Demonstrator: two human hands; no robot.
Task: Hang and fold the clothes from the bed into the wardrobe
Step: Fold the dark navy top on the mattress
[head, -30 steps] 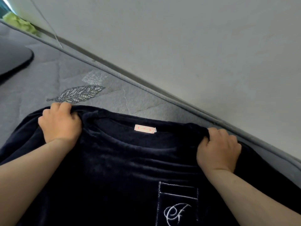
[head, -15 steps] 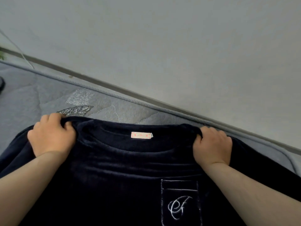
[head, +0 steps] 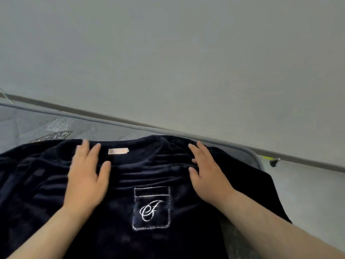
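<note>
Your top lies flat on the bed, front up, collar at the far end and its body running back toward you, so its long axis points near to far, with the hem out of sight below the view. Your left hand rests palm down just left of the collar label, and your right hand rests palm down on the right shoulder. Both have their fingers straight and apart, pressing the cloth and gripping nothing, though the left one is blurred. The chest pocket sits between your wrists, a little nearer the right. Each sleeve lies outward from the hand on its own side, so a fold toward the middle would likely start there. The soft, dark fabric shows ripples below the collar and may slide on the grey quilted cover. A plain wall runs along the far side of the bed, with pale floor to the right. No wardrobe is in view.
</note>
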